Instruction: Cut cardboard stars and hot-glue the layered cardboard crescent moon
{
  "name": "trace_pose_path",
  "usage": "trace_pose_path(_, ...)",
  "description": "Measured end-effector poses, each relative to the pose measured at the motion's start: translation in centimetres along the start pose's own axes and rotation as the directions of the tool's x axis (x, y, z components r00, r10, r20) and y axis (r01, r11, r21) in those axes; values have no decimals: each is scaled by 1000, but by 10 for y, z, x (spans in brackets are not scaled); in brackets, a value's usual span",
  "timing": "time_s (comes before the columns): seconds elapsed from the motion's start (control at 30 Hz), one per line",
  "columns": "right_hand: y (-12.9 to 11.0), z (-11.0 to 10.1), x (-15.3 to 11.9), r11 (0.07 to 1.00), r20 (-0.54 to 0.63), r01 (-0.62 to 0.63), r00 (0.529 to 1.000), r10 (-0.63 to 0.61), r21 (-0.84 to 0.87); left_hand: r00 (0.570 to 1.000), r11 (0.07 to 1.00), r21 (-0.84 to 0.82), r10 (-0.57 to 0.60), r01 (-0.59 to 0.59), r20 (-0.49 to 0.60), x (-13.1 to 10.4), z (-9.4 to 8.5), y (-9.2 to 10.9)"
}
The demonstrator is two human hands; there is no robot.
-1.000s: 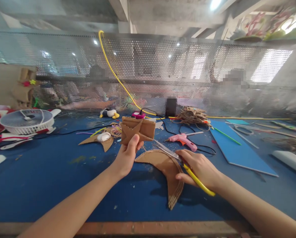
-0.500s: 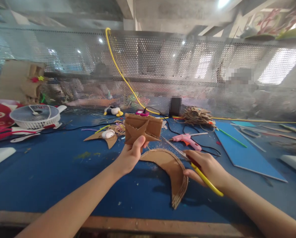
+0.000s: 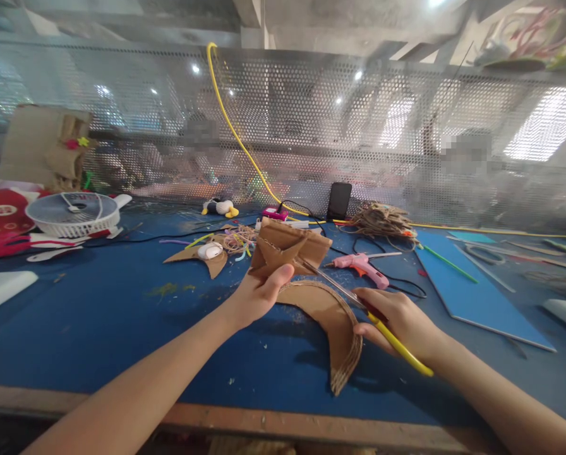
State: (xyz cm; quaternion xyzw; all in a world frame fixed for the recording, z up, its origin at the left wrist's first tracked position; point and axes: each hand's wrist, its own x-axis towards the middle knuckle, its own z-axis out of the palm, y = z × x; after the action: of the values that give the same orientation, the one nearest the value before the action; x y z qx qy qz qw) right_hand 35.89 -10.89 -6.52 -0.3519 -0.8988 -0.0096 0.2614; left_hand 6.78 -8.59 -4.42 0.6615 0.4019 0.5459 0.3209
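Observation:
My left hand (image 3: 263, 297) grips a brown cardboard piece (image 3: 317, 248), thumb in front, with a star-like cut shape on its face. Yellow-handled scissors (image 3: 397, 344) are in my right hand (image 3: 399, 316); their blades point left and reach the cardboard's lower right part. Below the hands a thick crescent of layered cardboard (image 3: 337, 322) lies on the blue table (image 3: 192, 366). A pink glue gun (image 3: 362, 268) rests just behind the scissors.
A blue board (image 3: 482, 291) lies at the right. Behind are a brown bundle (image 3: 382, 221), a phone (image 3: 340, 201) and a penguin-like toy (image 3: 220, 208). At left stands a white basket (image 3: 74, 218). Smaller cardboard (image 3: 215, 265) lies left of centre.
The cardboard in my left hand has tilted and shifted right, so the scissor blades now overlap it. The whole view has shifted slightly.

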Motion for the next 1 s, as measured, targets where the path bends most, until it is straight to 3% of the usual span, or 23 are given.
trace_pose_path(0.1,-2,1,0,1000,13,-5,1000,5,28,999,999,-32,-43,42,-22,-1,2,4)
trace_pose_path(0.5,-7,1,1,997,-19,11,1000,-12,-73,994,1000,7,-29,29,107,-1,4,5)
trace_pose_path(0.83,-12,6,-4,998,-15,-20,1000,21,59,983,1000,-7,25,-24,184,-2,2,11)
trace_pose_path(1.0,-11,7,-7,996,-3,-34,999,34,78,971,999,-11,-30,33,235,-5,-1,6)
